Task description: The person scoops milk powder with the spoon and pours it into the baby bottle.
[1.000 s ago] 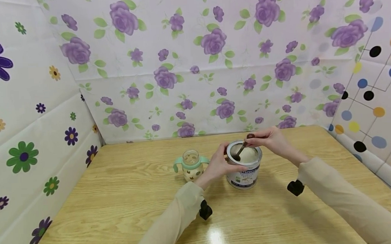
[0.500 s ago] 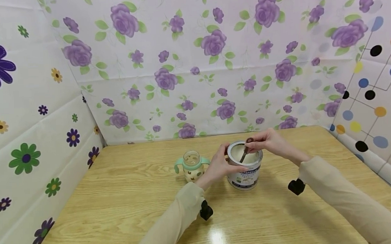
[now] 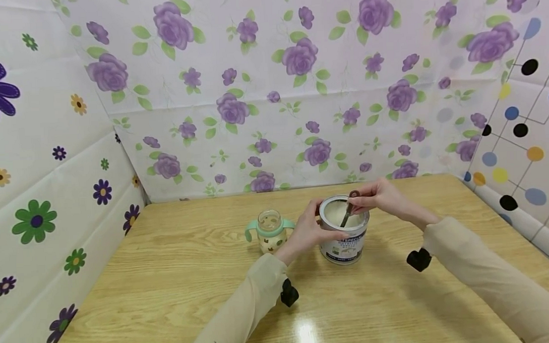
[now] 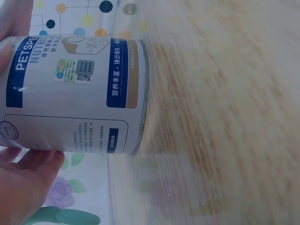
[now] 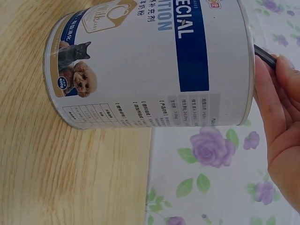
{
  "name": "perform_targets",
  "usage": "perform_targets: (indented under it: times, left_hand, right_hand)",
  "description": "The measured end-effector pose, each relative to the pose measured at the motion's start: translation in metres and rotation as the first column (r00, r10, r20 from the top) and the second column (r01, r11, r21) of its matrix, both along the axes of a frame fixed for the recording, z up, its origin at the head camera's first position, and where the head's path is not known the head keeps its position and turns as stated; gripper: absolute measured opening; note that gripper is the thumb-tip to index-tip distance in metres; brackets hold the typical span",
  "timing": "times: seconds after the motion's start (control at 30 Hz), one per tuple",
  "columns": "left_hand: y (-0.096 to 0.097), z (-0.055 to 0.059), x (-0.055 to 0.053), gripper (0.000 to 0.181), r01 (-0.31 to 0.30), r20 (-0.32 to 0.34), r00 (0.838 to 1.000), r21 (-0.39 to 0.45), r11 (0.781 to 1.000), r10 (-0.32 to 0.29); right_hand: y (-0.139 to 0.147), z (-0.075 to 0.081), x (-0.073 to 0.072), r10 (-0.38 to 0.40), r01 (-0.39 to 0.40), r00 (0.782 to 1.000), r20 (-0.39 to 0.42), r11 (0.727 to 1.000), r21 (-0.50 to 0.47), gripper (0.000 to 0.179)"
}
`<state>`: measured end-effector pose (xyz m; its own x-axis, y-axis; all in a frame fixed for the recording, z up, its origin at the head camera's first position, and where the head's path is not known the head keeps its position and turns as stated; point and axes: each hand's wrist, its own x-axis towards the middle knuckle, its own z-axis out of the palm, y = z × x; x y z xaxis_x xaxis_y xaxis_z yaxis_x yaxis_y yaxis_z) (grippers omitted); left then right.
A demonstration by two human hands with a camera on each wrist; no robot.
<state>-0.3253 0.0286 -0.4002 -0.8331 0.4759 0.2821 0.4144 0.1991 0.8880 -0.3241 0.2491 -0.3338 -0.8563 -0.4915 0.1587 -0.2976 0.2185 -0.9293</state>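
A white and blue can of pet milk powder (image 3: 342,247) stands lidless on the table, pale powder (image 3: 335,212) inside. My left hand (image 3: 306,230) grips its left side near the rim, thumb across the front and fingers behind. In the left wrist view those fingers (image 4: 35,176) curl against the can (image 4: 61,101). Between thumb and fingers, my right hand (image 3: 381,198) pinches the handle of a dark brown spoon (image 3: 347,215). The spoon slants down into the can; its bowl is hidden. The right wrist view has the dark handle (image 5: 265,55) beyond the rim.
Left of the can, close to the left hand, stands a clear feeding bottle (image 3: 270,237) with green side handles and printed patterns. A wooden table (image 3: 169,276) carries everything. A flowered cloth wall (image 3: 278,136) rises behind, and a dotted one (image 3: 514,158) at the right.
The spoon's bowl, visible above the powder a second ago, has gone out of sight inside the can, and its handle stands steeper. The left hand keeps its grip on the can.
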Motion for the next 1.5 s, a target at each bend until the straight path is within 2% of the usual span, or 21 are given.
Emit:
perform_targets:
  times: [0.37,0.63,0.93,1.13,1.3,1.37,1.5]
  left_hand:
    - [0.000,0.001,0.000,0.081,-0.009,0.011,1.000,-0.014,1.000,0.009]
    - [0.000,0.000,0.000,0.080,-0.005,0.012,1.000,-0.014,1.000,0.006]
    - [0.001,0.002,0.000,0.081,-0.014,-0.008,1.000,-0.018,1.000,0.014]
    - [0.001,0.000,-0.001,0.082,-0.014,0.011,1.000,-0.007,1.000,0.014]
    - [0.000,0.001,-0.001,0.082,-0.017,0.003,1.000,-0.012,1.000,0.017]
    - [-0.001,0.009,0.006,0.081,-0.008,0.001,1.000,-0.011,1.000,0.008]
    - [-0.002,0.010,0.007,0.079,-0.003,-0.009,1.000,-0.012,1.000,0.003]
  right_hand:
    - [0.004,0.002,0.002,-0.055,0.055,0.997,0.057,0.998,-0.001,0.035]
    - [0.004,0.004,0.006,-0.128,0.140,0.978,0.165,0.988,-0.065,0.039]
    - [0.007,0.002,0.001,-0.215,0.234,0.959,0.184,0.968,-0.088,0.040]
    - [0.007,0.003,0.002,-0.301,0.332,0.926,0.228,0.937,-0.110,0.039]
    - [0.007,0.003,0.003,-0.347,0.403,0.900,0.266,0.893,-0.200,0.039]
    - [0.007,0.002,0.003,-0.355,0.417,0.898,0.260,0.875,-0.246,0.036]
    - [0.011,0.000,0.006,-0.337,0.399,0.914,0.226,0.849,-0.347,0.024]
